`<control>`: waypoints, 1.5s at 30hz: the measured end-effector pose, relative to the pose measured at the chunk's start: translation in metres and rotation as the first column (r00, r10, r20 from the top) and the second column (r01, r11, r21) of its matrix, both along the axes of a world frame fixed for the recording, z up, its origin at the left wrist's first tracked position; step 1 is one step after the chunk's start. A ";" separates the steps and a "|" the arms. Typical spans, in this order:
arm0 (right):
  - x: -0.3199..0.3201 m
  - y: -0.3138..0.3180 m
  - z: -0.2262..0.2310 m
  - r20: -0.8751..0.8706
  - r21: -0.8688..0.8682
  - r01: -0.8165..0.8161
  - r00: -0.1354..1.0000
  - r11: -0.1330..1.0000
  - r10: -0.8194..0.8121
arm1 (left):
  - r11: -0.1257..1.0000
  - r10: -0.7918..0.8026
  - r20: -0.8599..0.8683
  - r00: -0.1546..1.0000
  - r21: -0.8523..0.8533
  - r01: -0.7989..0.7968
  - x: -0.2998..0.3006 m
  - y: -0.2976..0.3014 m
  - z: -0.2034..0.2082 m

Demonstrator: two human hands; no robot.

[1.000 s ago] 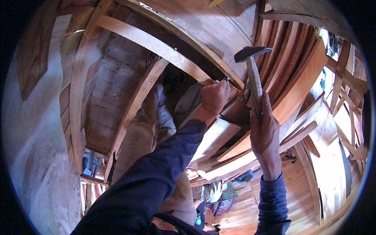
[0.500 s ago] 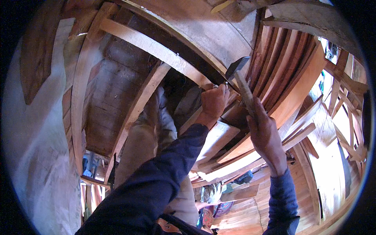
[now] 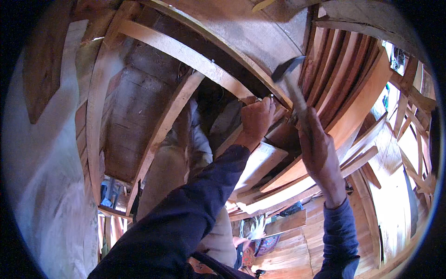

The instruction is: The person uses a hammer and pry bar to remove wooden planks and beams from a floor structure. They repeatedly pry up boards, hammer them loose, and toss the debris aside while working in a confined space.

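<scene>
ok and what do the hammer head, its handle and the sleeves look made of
Hammer head: probably steel, judging by its dark grey, dull surface, though blur hides detail.
Handle: likely bare wood, pale brownish and apparently unpainted.
Sleeves: dark blue fabric, matte, with soft creases; the exact fibre can't be told.

A person's dark-sleeved left arm point(image 3: 181, 211) stretches diagonally forward, the left hand point(image 3: 255, 118) bunched, fingers point(image 3: 268, 107) drawn together; the right arm point(image 3: 340, 235) rises more steeply, the right hand point(image 3: 320, 156) clenched in a grip.
</scene>
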State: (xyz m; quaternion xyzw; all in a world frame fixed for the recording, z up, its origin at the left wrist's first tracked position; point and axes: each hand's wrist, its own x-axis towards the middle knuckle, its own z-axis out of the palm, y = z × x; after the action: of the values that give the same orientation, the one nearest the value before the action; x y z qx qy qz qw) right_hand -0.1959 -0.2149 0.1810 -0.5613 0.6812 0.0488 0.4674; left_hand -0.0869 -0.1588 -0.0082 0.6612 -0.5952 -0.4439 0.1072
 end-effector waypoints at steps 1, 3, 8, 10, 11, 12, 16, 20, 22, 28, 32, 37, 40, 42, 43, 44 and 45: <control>-0.002 0.001 -0.002 0.006 0.028 -0.009 1.000 1.000 0.008 | 1.000 0.014 -0.028 1.000 0.006 -0.014 0.001 0.002 -0.003; -0.002 0.002 -0.004 -0.019 0.023 0.021 1.000 1.000 -0.020 | 0.999 0.050 -0.081 0.995 0.018 -0.049 0.005 0.011 -0.006; 0.005 0.001 0.010 -0.185 -0.018 0.179 0.966 0.984 -0.179 | 0.707 0.708 -0.368 0.603 0.369 -0.604 0.053 0.050 -0.006; 0.004 0.002 0.014 -0.182 -0.002 0.217 0.960 0.976 -0.214 | 0.247 0.966 -0.244 0.090 0.754 -0.609 0.067 0.067 -0.056; 0.001 0.003 0.012 -0.184 0.028 0.242 0.955 0.970 -0.233 | 0.214 0.956 -0.287 -0.056 0.817 -0.535 0.066 0.054 -0.069; -0.001 0.007 0.009 -0.186 0.045 0.265 0.950 0.963 -0.253 | 0.202 0.924 -0.322 -0.207 0.870 -0.451 0.065 0.035 -0.085; -0.003 0.014 0.012 -0.195 0.065 0.228 0.958 0.972 -0.211 | 0.339 0.836 -0.284 -0.470 0.940 0.035 0.055 0.008 -0.114; -0.002 0.017 0.010 -0.194 0.072 0.214 0.961 0.974 -0.197 | 0.249 0.830 -0.188 -0.525 0.967 0.048 0.048 0.009 -0.120; -0.001 0.018 0.011 -0.230 0.113 0.184 0.961 0.976 -0.154 | 0.239 0.854 -0.201 -0.479 0.971 0.019 0.049 0.006 -0.115; 0.003 0.020 0.009 -0.190 0.109 0.225 0.961 0.968 -0.202 | 0.291 0.902 -0.330 -0.277 0.941 -0.172 0.048 -0.005 -0.100; 0.004 0.032 0.009 -0.150 0.045 0.217 0.967 0.975 -0.208 | 0.125 0.934 -0.190 -0.301 0.967 -0.223 0.035 -0.003 -0.096; 0.007 0.020 0.015 -0.196 0.162 0.244 0.958 0.956 -0.211 | -0.034 0.934 -0.050 -0.354 0.973 -0.228 0.032 -0.008 -0.094; -0.005 0.028 0.004 -0.135 -0.058 0.096 0.985 0.994 -0.103 | -0.011 0.940 -0.077 -0.333 0.967 -0.256 0.030 -0.008 -0.095; -0.005 0.029 0.003 -0.191 -0.004 0.109 0.976 0.994 -0.108 | -0.101 0.919 -0.009 -0.395 0.961 -0.259 0.026 -0.004 -0.095; -0.004 0.030 0.005 -0.219 0.030 0.119 0.969 0.992 -0.110 | -0.152 0.906 0.029 -0.422 0.954 -0.260 0.026 0.000 -0.091; -0.003 0.027 0.005 -0.231 0.130 0.178 0.962 0.975 -0.145 | -0.133 0.902 0.029 -0.430 0.968 -0.214 0.027 -0.003 -0.092; -0.002 0.015 0.002 -0.237 0.207 0.224 0.956 0.952 -0.173 | -0.094 0.894 0.008 -0.447 0.981 -0.171 0.029 -0.013 -0.100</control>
State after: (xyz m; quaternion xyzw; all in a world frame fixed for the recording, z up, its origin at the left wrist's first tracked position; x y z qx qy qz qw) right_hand -0.1978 -0.1995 0.1828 -0.4223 0.7709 0.1412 0.4555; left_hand -0.0582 -0.1714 -0.1087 0.4565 0.4019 -0.6647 0.4339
